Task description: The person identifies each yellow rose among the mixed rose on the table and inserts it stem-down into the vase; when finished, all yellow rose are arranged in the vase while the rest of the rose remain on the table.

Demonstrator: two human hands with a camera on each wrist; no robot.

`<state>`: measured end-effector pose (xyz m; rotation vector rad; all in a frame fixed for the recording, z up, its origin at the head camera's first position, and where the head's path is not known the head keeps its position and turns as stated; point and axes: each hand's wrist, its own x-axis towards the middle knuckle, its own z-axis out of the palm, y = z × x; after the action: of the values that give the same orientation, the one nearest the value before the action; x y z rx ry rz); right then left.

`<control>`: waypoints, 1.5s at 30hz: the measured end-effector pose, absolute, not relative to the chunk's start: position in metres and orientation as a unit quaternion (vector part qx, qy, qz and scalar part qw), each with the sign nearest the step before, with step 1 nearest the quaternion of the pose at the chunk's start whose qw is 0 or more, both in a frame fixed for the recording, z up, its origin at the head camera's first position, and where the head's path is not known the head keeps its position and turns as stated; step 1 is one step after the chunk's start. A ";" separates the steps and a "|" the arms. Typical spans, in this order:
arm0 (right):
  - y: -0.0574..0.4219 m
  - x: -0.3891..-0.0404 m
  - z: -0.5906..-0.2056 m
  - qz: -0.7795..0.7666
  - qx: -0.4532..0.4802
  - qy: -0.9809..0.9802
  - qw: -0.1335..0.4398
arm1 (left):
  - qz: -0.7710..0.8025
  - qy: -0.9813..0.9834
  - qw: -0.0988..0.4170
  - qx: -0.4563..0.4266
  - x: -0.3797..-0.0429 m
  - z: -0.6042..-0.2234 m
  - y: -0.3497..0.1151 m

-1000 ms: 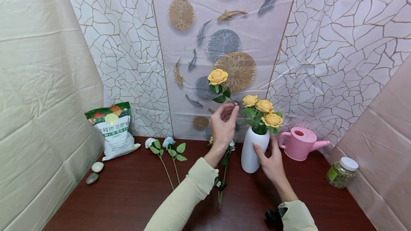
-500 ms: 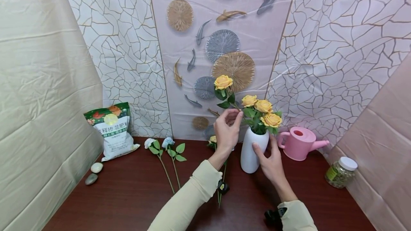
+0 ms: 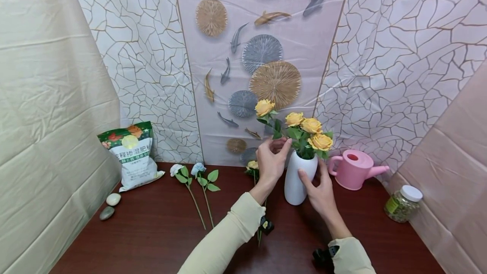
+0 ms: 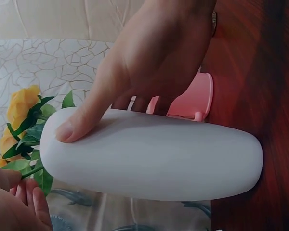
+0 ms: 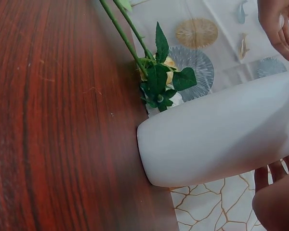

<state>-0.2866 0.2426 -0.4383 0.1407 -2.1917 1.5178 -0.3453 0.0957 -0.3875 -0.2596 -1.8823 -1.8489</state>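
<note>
In the head view, my left hand (image 3: 271, 163) pinches the stem of a yellow rose (image 3: 264, 108) just left of the vase's mouth. That bloom leans out to the left. A white vase (image 3: 296, 183) stands upright on the table, with several yellow roses (image 3: 312, 126) bunched in its neck. My right hand (image 3: 321, 189) grips the vase from the right, thumb across its front. The left wrist view shows the pinched green stem (image 4: 32, 172) running in among the leaves at the vase's mouth.
A white rose (image 3: 176, 169) and a blue rose (image 3: 198, 168) lie left of centre. More stems, one with a yellow bloom (image 3: 253, 165), lie behind my left forearm. Around them are a fertiliser bag (image 3: 138, 162), two stones (image 3: 113, 199), a pink watering can (image 3: 354, 170) and a lidded jar (image 3: 403, 204).
My left hand has moved down and to the right, bringing the rose lower and closer to the vase. The right hand keeps its grip on the vase.
</note>
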 end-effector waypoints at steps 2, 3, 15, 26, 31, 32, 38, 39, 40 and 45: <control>0.242 -0.285 -0.436 0.552 0.053 -0.799 0.231 | -0.672 -0.693 0.242 -0.098 -0.346 -0.389 0.097; 0.243 -0.287 -0.439 0.554 0.053 -0.798 0.230 | -0.667 -0.697 0.243 -0.099 -0.346 -0.390 0.097; 0.248 -0.297 -0.451 0.570 0.066 -0.784 0.236 | -0.645 -0.721 0.218 -0.127 -0.346 -0.402 0.101; 0.252 -0.309 -0.467 0.567 0.064 -0.782 0.252 | -0.662 -0.719 0.185 -0.107 -0.347 -0.403 0.098; 0.252 -0.308 -0.466 0.564 0.060 -0.784 0.251 | -0.664 -0.711 0.199 -0.120 -0.347 -0.402 0.099; 0.252 -0.308 -0.466 0.564 0.060 -0.784 0.251 | -0.662 -0.711 0.202 -0.123 -0.347 -0.402 0.099; 0.252 -0.308 -0.466 0.567 0.063 -0.782 0.249 | -0.646 -0.726 0.205 -0.119 -0.349 -0.401 0.102; 0.252 -0.308 -0.466 0.567 0.064 -0.782 0.249 | -0.643 -0.729 0.204 -0.116 -0.349 -0.401 0.102; 0.252 -0.308 -0.466 0.567 0.064 -0.782 0.250 | -0.643 -0.730 0.200 -0.115 -0.349 -0.401 0.102; 0.252 -0.308 -0.467 0.566 0.063 -0.781 0.255 | -0.658 -0.728 0.163 -0.106 -0.349 -0.401 0.100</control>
<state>-0.3076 0.2516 -0.4667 0.1722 -2.1220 1.5373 -0.3494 0.1000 -0.4007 -0.3018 -2.0746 -1.8760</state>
